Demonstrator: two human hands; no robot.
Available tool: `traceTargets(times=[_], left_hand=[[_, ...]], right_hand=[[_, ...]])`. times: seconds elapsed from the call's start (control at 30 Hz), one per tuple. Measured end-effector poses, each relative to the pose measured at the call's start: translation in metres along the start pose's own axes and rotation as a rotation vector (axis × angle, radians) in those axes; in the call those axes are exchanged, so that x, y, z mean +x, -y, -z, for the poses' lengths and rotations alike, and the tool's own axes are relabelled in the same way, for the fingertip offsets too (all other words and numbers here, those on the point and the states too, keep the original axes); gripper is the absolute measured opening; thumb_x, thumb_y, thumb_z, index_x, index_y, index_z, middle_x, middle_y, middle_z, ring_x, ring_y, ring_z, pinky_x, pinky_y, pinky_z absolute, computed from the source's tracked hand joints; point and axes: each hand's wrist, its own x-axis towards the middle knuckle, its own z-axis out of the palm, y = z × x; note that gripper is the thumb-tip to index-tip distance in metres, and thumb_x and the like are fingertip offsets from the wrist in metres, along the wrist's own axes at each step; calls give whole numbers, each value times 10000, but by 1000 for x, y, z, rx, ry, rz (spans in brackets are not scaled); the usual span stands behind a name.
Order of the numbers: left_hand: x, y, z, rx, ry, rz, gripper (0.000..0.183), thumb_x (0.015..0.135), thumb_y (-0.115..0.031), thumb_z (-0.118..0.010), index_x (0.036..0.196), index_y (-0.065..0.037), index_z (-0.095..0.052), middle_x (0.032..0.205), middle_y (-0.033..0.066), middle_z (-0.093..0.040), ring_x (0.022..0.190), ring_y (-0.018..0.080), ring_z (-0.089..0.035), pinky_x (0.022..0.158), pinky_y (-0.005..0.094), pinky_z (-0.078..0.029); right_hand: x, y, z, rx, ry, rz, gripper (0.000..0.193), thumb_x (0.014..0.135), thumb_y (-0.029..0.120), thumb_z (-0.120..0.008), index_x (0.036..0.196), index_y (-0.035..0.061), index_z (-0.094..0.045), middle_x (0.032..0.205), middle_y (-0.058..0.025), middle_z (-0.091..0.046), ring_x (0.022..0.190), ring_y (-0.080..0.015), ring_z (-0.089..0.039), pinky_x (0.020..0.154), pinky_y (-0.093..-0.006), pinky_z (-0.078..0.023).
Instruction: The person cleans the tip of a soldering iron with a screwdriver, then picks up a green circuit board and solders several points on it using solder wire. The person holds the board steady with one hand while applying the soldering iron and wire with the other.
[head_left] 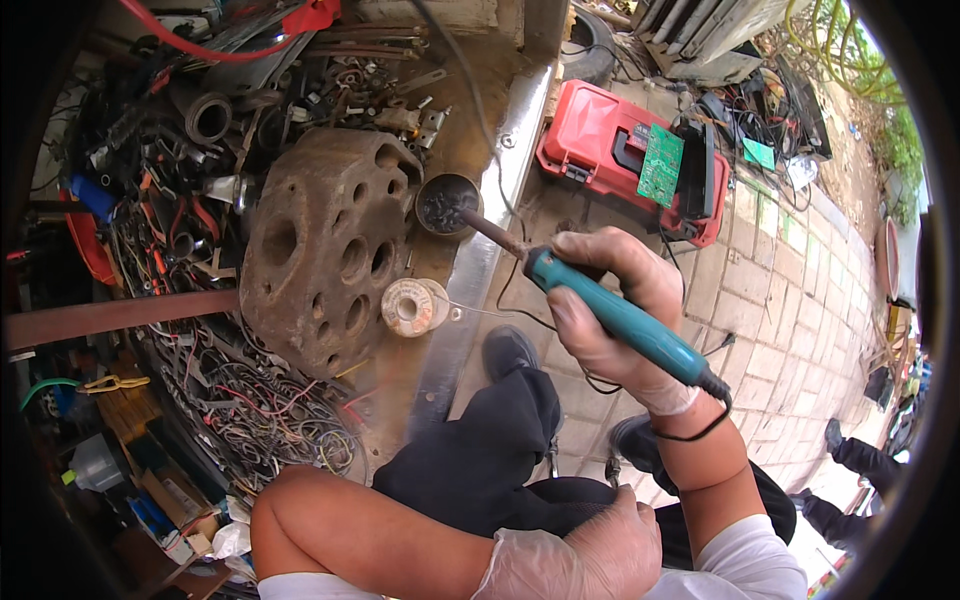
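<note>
My right hand [625,315], in a thin clear glove, is closed round the teal handle of a soldering iron [620,320]. The iron's tip reaches into a small round tin [447,205] with dark lumpy stuff inside, at the bench edge. Just below the tin stands a spool of solder wire [413,307], its loose end stretching right toward the iron's cord. Low over my lap, my left hand [615,548], gloved too, has its fingers curled; a small dark metallic piece shows at their tips, too small to name.
A heavy rusty metal block [330,245] stands on the bench [400,385] among piled wires and tools. On the paved floor, right of the bench, a red toolbox [600,130] carries a green circuit board [660,165]. A dark cable [470,80] hangs across the bench. Another person's legs [860,470] show far right.
</note>
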Motion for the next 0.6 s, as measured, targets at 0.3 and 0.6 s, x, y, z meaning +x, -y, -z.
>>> traceTargets(times=[0.3,0.6], left_hand=[[-6,3,0,-123,-8,116,145,791,-125,-592,746,-45,-705,742,121,-661,676,272,-615,657,412,-450],[-3,-2,0,-218,12,185,151,805,-98,-586,766,-20,-709,774,149,-667,680,284,-620,655,411,-466]], right_hand=[[15,-12,-26,-55,-3,-30,285,722,58,-736,984,46,-626,817,-123,-678,685,-288,-689,619,-351,-556],[18,-17,-31,-51,34,-30,276,752,49,-720,1010,27,-623,851,-128,-690,737,-261,-700,665,-335,-563]])
